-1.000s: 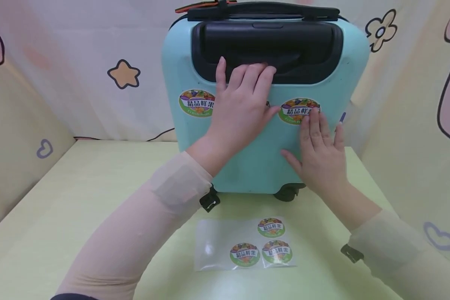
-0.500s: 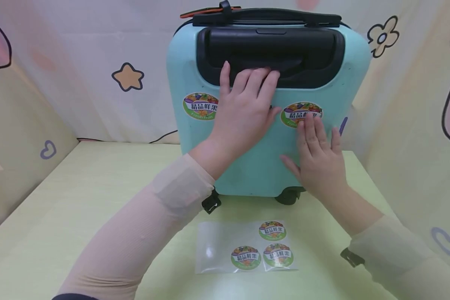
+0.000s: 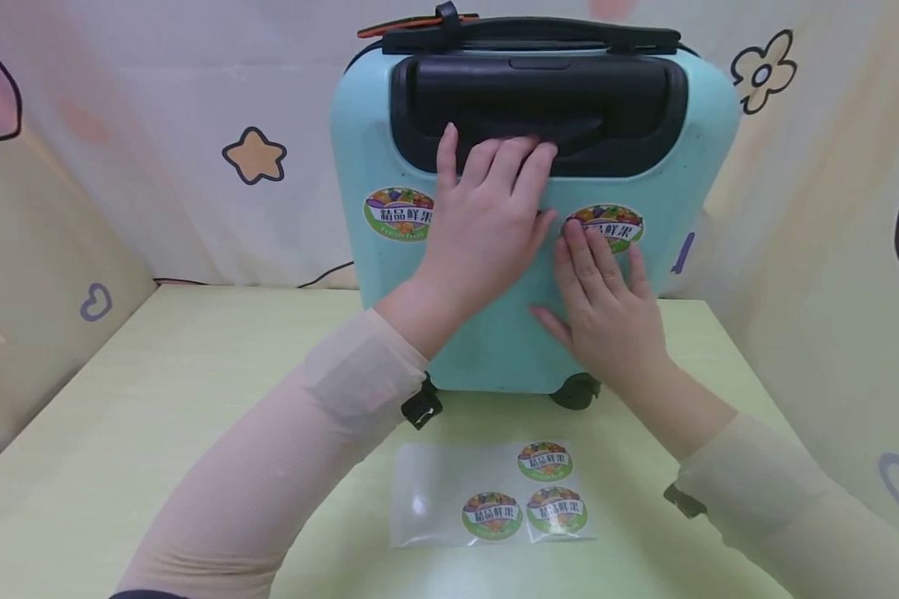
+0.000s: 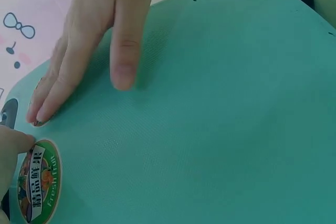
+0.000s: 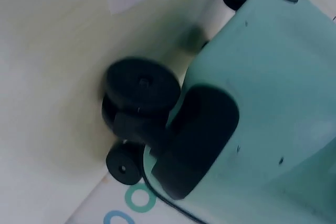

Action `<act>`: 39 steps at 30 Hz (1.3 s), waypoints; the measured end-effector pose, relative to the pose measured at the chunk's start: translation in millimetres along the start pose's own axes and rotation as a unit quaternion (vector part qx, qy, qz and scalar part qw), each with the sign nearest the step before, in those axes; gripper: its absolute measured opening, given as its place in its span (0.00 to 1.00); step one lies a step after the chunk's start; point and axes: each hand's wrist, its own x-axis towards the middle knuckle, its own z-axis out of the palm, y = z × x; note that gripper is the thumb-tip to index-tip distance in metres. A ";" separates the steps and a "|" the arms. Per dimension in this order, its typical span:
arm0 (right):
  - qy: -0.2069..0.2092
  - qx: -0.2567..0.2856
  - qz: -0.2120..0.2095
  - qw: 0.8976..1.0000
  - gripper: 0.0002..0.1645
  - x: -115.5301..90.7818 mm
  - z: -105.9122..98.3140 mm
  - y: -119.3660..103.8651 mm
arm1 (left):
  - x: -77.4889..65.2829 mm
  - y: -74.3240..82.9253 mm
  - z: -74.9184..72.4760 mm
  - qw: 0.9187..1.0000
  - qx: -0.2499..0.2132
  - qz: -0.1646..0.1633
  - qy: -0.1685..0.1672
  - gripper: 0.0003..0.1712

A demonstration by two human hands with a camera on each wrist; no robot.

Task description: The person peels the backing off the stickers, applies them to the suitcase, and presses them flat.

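A light blue-green suitcase stands upright on the table, its black handle recess facing me. My left hand rests on it, with some fingertips hidden at the recess's lower edge. My right hand presses straight fingers on the left part of an oval fruit sticker, its thumb spread aside. Another fruit sticker is on the suitcase left of my left hand. The left wrist view shows a middle sticker beside my left thumb, mostly hidden by that hand in the head view.
A clear sheet with three fruit stickers lies on the table before the suitcase. Black wheels support the suitcase. A patterned cloth hangs behind and at both sides.
My right hand has slid left across the right-hand sticker, from its right and lower part to its left edge. My left hand stays in place on the suitcase.
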 end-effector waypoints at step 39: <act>0.029 -0.001 0.054 0.998 0.45 -6.4 -10.0 21.8 | -0.1 1.3 -1.4 1.000 0.010 0.003 0.018 0.27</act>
